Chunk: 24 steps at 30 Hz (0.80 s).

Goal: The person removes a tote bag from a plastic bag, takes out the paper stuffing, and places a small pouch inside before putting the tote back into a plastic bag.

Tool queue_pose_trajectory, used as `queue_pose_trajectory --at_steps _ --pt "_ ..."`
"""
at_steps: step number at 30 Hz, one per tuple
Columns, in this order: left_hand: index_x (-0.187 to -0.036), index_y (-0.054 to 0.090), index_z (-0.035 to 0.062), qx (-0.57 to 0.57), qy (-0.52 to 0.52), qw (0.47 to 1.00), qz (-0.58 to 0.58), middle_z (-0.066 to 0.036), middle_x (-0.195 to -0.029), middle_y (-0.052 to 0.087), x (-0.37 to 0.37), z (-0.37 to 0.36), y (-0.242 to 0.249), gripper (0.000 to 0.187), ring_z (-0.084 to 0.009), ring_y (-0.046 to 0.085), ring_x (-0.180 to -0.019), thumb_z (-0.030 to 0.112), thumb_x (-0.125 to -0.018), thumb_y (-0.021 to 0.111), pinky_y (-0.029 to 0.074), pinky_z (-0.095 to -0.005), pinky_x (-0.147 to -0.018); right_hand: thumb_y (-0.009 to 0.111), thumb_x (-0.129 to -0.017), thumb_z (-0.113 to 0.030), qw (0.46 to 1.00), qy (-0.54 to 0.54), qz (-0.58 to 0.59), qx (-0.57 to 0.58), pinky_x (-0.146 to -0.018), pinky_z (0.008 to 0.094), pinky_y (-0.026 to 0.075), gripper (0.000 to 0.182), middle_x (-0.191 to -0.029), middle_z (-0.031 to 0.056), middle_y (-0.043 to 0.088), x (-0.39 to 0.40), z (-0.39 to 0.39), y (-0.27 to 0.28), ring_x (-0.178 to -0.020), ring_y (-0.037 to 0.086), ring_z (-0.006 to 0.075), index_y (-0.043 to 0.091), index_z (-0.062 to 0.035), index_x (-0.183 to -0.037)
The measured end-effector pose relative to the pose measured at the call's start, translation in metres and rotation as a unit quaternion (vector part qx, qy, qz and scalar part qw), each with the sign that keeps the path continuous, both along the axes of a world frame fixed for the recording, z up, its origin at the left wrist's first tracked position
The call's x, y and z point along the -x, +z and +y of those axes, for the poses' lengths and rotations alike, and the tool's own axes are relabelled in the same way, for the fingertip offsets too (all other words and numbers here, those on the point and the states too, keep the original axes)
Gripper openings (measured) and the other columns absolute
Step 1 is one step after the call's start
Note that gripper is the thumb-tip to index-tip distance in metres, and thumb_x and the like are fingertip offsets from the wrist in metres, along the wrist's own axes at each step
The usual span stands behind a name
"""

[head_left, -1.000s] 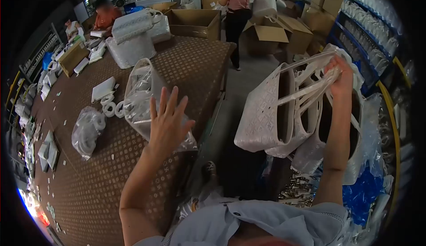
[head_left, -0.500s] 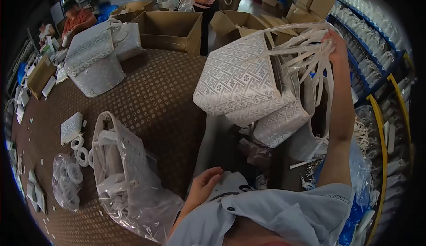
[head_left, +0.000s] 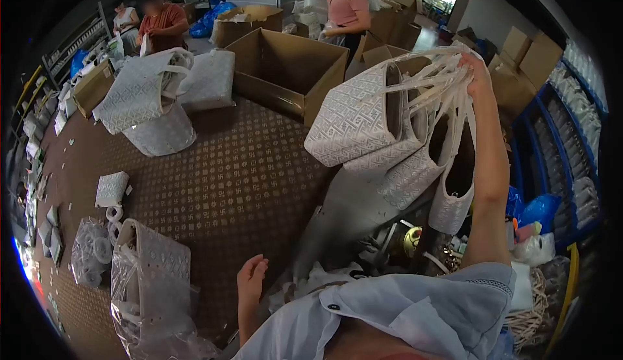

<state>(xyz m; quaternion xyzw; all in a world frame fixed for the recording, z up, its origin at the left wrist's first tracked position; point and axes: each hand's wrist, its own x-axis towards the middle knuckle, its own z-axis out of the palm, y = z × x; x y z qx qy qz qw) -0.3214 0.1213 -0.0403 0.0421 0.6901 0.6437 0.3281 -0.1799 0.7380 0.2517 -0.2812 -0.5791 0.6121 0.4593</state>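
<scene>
My right hand (head_left: 476, 73) is raised at arm's length, closed round the bundled straps of several patterned white-and-silver tote bags (head_left: 354, 120). They hang beneath it in a staggered row, past the table's edge. My left hand (head_left: 252, 281) hovers low near my body with nothing in it, fingers loosely stretched out. To its left, a tote bag in clear plastic wrap (head_left: 159, 269) stands on the brown patterned table (head_left: 227, 185). A clear plastic bag of white rings (head_left: 91, 249) lies beside that tote, and a small patterned pouch (head_left: 112, 189) is farther back.
More patterned totes (head_left: 139, 90) are grouped at the table's far left, near an open cardboard box (head_left: 285, 68). People are at the far side, one in a pink top (head_left: 347, 6). Blue racks (head_left: 551, 139) of wrapped goods and a cluttered lower area line my right.
My view has swung to the right. The tote bags remain in my right hand, spread slightly apart. My left hand shows farther left, still holding nothing.
</scene>
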Motion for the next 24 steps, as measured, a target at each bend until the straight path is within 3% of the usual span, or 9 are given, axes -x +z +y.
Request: queue_pose_trajectory --at_steps 4,6,10,12,14,19,24 --pt "-0.112 0.056 0.0002 0.055 -0.006 0.998 0.029 -0.005 -0.098 0.063 0.013 0.032 -0.033 0.031 -0.0102 0.055 -0.085 0.017 -0.086 0.056 0.044 -0.0236 -0.073 0.061 -0.076 -0.023 0.998 0.009 -0.043 0.033 -0.06 0.0341 0.043 0.027 -0.063 0.0043 0.052 0.027 0.065 -0.008 -0.061 0.049 0.0201 0.051 -0.0086 -0.056" --pt "-0.112 0.056 0.0018 0.065 -0.012 0.998 0.026 -0.003 -0.099 0.062 0.031 0.056 -0.043 0.033 -0.0089 0.055 -0.085 0.021 -0.086 0.056 0.043 -0.0231 -0.069 0.064 -0.071 -0.023 0.991 -0.098 -0.086 -0.009 -0.061 0.0289 0.038 0.023 -0.064 0.0031 0.053 0.039 0.077 -0.014 -0.064 0.047 0.0163 0.051 -0.0105 -0.057" --pt "-0.111 0.056 0.002 0.076 0.001 0.997 0.03 -0.002 -0.095 0.062 0.071 0.096 -0.063 0.032 -0.0077 0.055 -0.082 0.019 -0.085 0.057 0.043 -0.0215 -0.067 0.063 -0.072 -0.021 0.991 -0.099 -0.078 0.045 -0.061 0.0289 0.04 0.021 -0.065 0.0033 0.053 0.047 0.133 -0.038 -0.063 0.049 0.0174 0.051 -0.0104 -0.057" --pt "-0.111 0.056 0.0021 0.075 0.007 0.995 0.061 -0.001 -0.094 0.062 0.084 0.123 -0.057 0.032 -0.0074 0.054 -0.081 0.019 -0.084 0.057 0.042 -0.021 -0.066 0.062 -0.072 -0.018 0.994 -0.089 -0.015 0.056 -0.061 0.0295 0.041 0.018 -0.065 0.0038 0.054 0.058 0.166 -0.053 -0.063 0.051 0.0188 0.052 -0.0096 -0.059" --pt "-0.107 0.058 -0.0021 0.08 0.055 0.995 0.021 -0.005 -0.092 0.061 0.095 0.148 -0.041 0.027 -0.0108 0.055 -0.085 0.013 -0.084 0.059 0.043 -0.0239 -0.077 0.062 -0.072 -0.017 0.995 -0.076 -0.022 0.061 -0.06 0.03 0.042 0.017 -0.064 0.0041 0.054 0.069 0.196 -0.065 -0.062 0.052 0.0192 0.052 -0.0089 -0.06" --pt "-0.106 0.059 -0.0018 0.091 0.055 0.993 0.048 -0.003 -0.089 0.06 0.117 0.203 -0.053 0.027 -0.0087 0.053 -0.082 0.013 -0.084 0.059 0.042 -0.0222 -0.074 0.061 -0.072 -0.015 0.996 -0.078 -0.036 0.035 -0.061 0.0312 0.043 0.015 -0.065 0.0049 0.053 0.099 0.291 -0.115 -0.062 0.052 0.0201 0.053 -0.0072 -0.062" --pt "-0.104 0.059 -0.0015 0.074 0.113 0.989 0.066 0.0 -0.087 0.059 0.114 0.27 -0.073 0.025 -0.0066 0.052 -0.077 0.014 -0.084 0.059 0.042 -0.02 -0.068 0.058 -0.077 -0.013 0.987 -0.069 0.088 0.119 -0.06 0.0305 0.041 0.016 -0.065 0.0063 0.054 0.143 0.362 -0.144 -0.065 0.052 0.0204 0.053 -0.0053 -0.065"
